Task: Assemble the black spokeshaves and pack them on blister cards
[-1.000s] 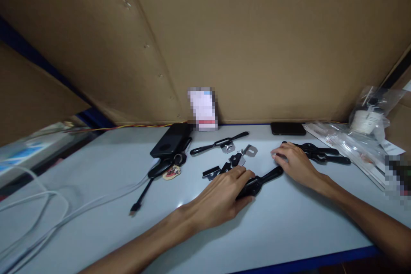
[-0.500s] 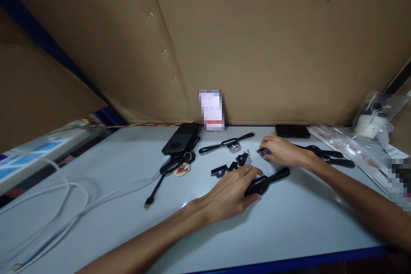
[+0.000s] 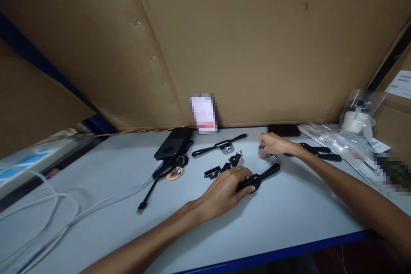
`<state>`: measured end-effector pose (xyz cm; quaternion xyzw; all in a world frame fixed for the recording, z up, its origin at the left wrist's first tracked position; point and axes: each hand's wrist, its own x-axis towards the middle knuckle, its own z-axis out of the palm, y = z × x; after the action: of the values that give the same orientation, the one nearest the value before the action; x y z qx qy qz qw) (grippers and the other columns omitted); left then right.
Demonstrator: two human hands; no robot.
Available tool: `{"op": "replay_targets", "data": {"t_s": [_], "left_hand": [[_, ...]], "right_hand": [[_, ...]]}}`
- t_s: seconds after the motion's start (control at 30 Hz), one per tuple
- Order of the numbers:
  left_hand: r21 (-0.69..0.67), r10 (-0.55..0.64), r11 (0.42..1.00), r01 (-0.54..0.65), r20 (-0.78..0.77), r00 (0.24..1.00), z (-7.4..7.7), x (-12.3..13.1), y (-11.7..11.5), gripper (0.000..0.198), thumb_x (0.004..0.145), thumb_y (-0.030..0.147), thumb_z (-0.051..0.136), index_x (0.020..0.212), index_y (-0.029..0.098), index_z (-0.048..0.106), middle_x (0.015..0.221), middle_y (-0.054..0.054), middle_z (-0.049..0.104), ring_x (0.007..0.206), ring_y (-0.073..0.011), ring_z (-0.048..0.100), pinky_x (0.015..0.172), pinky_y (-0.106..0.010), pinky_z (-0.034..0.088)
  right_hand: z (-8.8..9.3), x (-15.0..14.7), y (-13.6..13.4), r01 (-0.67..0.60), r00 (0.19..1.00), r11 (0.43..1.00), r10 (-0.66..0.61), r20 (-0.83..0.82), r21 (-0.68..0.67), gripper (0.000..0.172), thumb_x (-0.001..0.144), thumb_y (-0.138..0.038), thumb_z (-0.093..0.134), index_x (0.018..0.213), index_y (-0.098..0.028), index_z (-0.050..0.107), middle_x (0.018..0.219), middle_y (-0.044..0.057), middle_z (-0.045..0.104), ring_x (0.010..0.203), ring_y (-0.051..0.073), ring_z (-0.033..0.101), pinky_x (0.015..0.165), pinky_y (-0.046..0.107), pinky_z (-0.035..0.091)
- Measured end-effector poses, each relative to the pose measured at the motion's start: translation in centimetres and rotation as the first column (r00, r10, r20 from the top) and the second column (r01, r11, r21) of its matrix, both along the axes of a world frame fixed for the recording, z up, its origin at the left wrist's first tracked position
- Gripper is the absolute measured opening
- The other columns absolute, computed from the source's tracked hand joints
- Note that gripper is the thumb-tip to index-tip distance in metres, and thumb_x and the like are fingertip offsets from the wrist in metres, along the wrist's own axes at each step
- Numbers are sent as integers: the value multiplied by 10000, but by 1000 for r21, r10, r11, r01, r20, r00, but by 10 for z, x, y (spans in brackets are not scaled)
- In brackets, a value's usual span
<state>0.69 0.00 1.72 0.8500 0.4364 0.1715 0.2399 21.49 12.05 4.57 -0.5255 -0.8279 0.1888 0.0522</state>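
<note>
My left hand [image 3: 224, 186] is closed around one end of a black spokeshave body [image 3: 268, 174] lying over the table; its free handle points to the right. Beyond it, my right hand [image 3: 273, 143] pinches a small grey metal piece [image 3: 262, 149], mostly covered by the fingers. Just past my left fingers lie black cap pieces [image 3: 212, 172] and a cap with a metal blade [image 3: 236, 159]. Farther back rests another spokeshave [image 3: 205, 150] with a blade [image 3: 227, 149] against it.
More black spokeshave bodies [image 3: 326, 156] lie right of my right hand, near plastic bags [image 3: 334, 139] and a dark phone-like slab [image 3: 284, 130]. A power bank [image 3: 173, 143] with cables sits left. A blurred upright screen [image 3: 204, 113] leans on the cardboard wall [image 3: 244, 51].
My right hand has lifted slightly and turned, its fingers now pointing down around the small metal piece. My left hand keeps its hold on the spokeshave. The view has shifted a little to the right.
</note>
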Motion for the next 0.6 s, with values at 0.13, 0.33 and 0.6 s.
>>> {"op": "replay_targets", "data": {"t_s": [0.13,0.33,0.6], "left_hand": [[29,13,1000,-13,-5,1000,-2,1,0,164,917,238,460,932,205,620,840,-39,654,758,-193,595,682,-316,434],[89,35,995,-38,39,999,3,-2,0,169,982,246,387,978,204,550,845,-40,651,742,-191,602,664,-315,427],[218,81,975,-50,-135,988,32,0,-11,237,992,250,425,1181,266,569,921,-24,709,793,-170,662,614,-267,418]], "right_hand": [[3,7,-5,89,982,995,-80,-172,46,126,664,-190,739,778,-156,698,697,0,641,684,149,582,598,236,386],[23,27,-37,113,901,989,-61,-429,96,297,833,-447,581,840,-169,685,660,-16,564,571,128,486,537,255,375],[-17,59,-46,212,758,966,-257,-599,-147,468,718,-623,704,1012,-264,765,887,60,720,579,176,578,563,302,518]]}}
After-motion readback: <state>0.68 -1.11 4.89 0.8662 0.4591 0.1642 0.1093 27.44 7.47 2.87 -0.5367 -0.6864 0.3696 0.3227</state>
